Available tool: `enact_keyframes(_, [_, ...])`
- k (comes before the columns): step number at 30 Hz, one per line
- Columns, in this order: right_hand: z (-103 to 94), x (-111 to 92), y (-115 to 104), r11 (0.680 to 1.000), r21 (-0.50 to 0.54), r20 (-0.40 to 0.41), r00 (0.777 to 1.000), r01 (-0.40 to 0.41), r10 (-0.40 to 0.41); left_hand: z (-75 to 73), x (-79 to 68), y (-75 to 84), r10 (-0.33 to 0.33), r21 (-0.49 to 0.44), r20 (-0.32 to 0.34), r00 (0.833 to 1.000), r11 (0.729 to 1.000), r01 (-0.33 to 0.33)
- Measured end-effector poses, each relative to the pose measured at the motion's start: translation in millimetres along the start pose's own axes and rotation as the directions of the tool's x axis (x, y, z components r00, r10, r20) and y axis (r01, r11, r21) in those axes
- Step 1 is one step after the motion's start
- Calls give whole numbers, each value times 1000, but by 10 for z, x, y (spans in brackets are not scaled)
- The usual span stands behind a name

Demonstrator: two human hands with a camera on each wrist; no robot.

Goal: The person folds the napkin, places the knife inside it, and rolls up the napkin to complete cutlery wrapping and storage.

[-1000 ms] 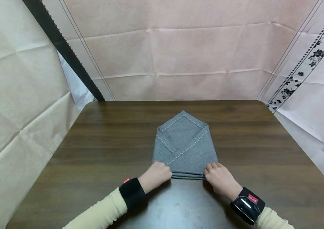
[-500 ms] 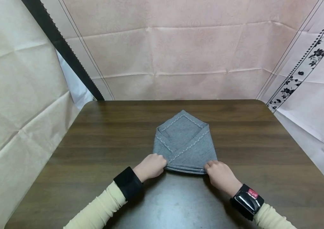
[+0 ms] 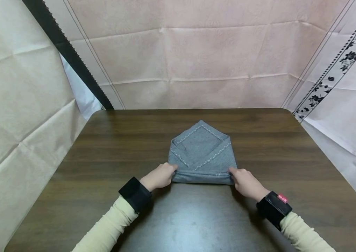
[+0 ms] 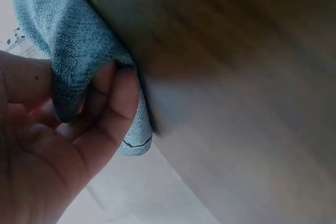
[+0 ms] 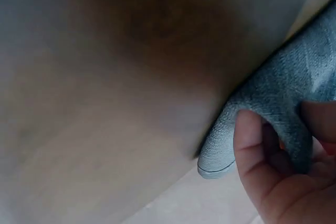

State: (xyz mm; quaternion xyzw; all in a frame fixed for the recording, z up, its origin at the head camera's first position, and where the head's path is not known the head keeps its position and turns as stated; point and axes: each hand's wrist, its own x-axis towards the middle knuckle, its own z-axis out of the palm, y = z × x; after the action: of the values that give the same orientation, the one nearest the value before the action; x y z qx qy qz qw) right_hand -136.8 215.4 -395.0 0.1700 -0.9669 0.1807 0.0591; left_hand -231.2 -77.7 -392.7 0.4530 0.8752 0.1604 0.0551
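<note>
A folded blue-grey cloth (image 3: 201, 150) with white wavy stitching lies on the brown table, its far end coming to a point. Along the near side its edge is doubled over in a thick fold. My left hand (image 3: 160, 175) pinches the left end of that fold; in the left wrist view the cloth (image 4: 84, 40) is caught between thumb and curled fingers. At the other end my right hand (image 3: 247, 183) pinches the fold the same way, and the right wrist view shows the cloth (image 5: 283, 93) between its thumb and fingers.
The wooden table (image 3: 108, 147) has rounded far corners. Behind it hangs a pinkish creased sheet (image 3: 209, 56), with a black strip (image 3: 71, 56) on the left and a floral band (image 3: 332, 75) on the right. Each wrist wears a black band (image 3: 135, 194).
Both hands have moved away from me and slightly apart. The cloth's near edge has been rolled over farther, so the cloth is shorter and the fold is thicker.
</note>
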Motion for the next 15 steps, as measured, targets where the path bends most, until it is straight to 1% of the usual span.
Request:
enact_keyframes(2, [-20,32,18,999,38,31,999,-28,27,-9,17,-2,-3,-5,-26,1000,1000,3])
enact_keyframes(4, [-36,70,32,998,48,53,998,-42,39,-19,39,8,-19,10,-37,999,1000,19])
enact_keyframes(6, [-50,108,34,998,46,66,997,-53,50,-22,64,17,-50,57,-27,998,997,51])
enact_keyframes(8, [-56,149,36,998,25,68,996,-65,63,-26,92,32,-97,121,-12,995,988,98])
enact_keyframes(10, [-56,185,27,997,-9,63,995,-79,79,-31,120,53,-152,194,-4,988,969,150])
enact_keyframes(12, [-42,216,15,994,-56,54,993,-98,101,-24,142,73,-198,271,-7,980,943,192])
enact_keyframes(15, [-15,260,-21,982,-147,13,992,-120,123,0,163,108,-225,378,-38,974,899,223])
